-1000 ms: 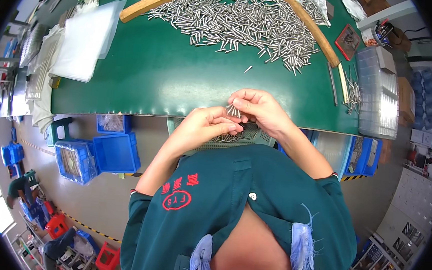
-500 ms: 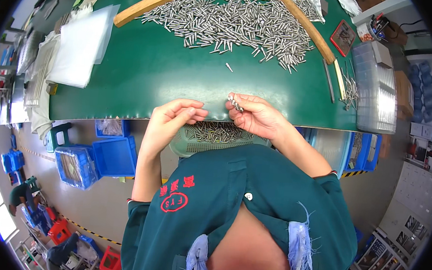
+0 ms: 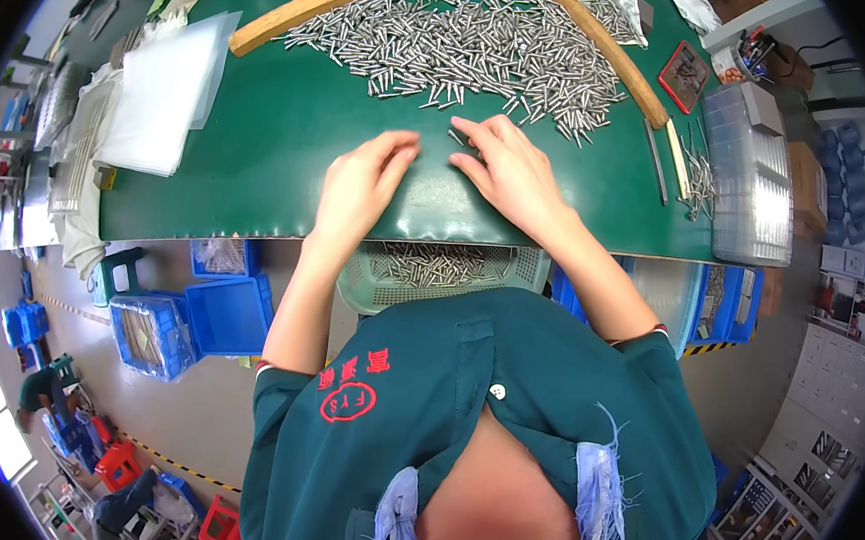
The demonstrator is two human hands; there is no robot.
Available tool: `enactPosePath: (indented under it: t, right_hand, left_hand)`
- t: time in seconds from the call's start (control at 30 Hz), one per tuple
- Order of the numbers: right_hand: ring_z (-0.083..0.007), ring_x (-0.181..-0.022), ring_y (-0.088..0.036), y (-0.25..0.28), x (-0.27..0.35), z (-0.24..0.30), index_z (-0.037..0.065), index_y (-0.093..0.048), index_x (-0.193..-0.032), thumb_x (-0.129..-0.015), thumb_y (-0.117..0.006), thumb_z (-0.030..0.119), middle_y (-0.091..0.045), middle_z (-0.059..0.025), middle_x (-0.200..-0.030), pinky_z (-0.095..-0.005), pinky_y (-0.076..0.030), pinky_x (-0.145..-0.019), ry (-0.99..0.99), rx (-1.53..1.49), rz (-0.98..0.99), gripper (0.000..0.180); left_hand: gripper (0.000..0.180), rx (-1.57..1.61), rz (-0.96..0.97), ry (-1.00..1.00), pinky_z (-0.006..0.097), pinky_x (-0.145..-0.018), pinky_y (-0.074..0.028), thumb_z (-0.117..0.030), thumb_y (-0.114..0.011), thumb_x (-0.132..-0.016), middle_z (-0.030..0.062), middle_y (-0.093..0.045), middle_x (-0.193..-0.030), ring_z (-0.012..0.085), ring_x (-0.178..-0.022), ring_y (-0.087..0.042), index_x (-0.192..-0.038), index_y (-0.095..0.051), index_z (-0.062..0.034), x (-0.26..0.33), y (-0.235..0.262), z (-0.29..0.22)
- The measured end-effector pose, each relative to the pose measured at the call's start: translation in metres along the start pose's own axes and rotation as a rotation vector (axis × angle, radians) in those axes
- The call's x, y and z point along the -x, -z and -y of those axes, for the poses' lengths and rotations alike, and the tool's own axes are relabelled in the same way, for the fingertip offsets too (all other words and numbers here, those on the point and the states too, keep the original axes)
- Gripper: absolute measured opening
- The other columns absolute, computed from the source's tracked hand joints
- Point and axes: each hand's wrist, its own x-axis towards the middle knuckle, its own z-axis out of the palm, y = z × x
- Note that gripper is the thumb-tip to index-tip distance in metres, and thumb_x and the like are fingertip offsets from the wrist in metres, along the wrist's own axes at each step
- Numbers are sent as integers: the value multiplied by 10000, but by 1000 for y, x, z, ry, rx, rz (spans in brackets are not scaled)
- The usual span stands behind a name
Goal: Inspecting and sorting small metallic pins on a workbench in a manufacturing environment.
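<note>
Two hands over green table (image 3: pixel 260 148), head view. Your right hand (image 3: pixel 511 173) loose, thumb and index parted, lone metal pin (image 3: pixel 457 136) between their tips; contact unclear. Your left hand (image 3: pixel 360 183) half-curled, tips blurred, can't tell if gripping. Pin pile (image 3: pixel 478 47) beyond, along wooden bars (image 3: pixel 623 58). Green basket (image 3: pixel 356 293) below table edge, holding pins.

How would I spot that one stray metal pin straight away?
On the green table, find the big heap of metal pins. On its near side, just beside the person's right hand, lies one small pin. Unlike the heaped ones, it lies alone.
</note>
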Motion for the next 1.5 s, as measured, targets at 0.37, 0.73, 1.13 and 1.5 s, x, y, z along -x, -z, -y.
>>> enactPosePath:
  t: [0.37, 0.73, 1.13, 1.5]
  right_hand:
    - [-256, -851, -625, 10, -8, -28, 109, -655, -896, -824, -632, 138, -592, -65, -885, -385, -529, -726, -61, 213, -105, 81]
    - [-251, -880, -623, 19, 11, -27, 58, -631, -931, -834, -613, 67, -608, -70, -946, -344, -511, -749, 29, 53, 12, 99]
    - [-213, -829, -625, 14, 8, -17, 111, -621, -1095, -831, -600, 65, -609, -44, -895, -332, -511, -716, 37, 71, 78, 269]
    - [-231, -883, -598, 10, 18, -11, 114, -633, -964, -822, -637, 138, -570, -40, -941, -362, -498, -731, 25, 134, 104, 144]
  left_hand:
    - [465, -577, -185, -57, 389, -697, -540, -351, -767, -731, 176, -539, -980, 322, -859, -618, -950, -571, 9, -78, -60, -8]
    - [241, -382, 195, -602, 353, -866, -463, -99, -633, -805, 66, -601, -1068, 247, -962, -563, -1045, -659, -106, -39, -29, 5]
    - [252, -309, -38, -299, 390, -785, -460, -167, -700, -787, 92, -544, -904, 276, -869, -547, -1003, -620, -65, 2, -47, 2]
    - [166, -345, 2, -262, 393, -716, -490, -106, -651, -802, 92, -546, -886, 282, -824, -569, -956, -604, -68, 4, -42, -10]
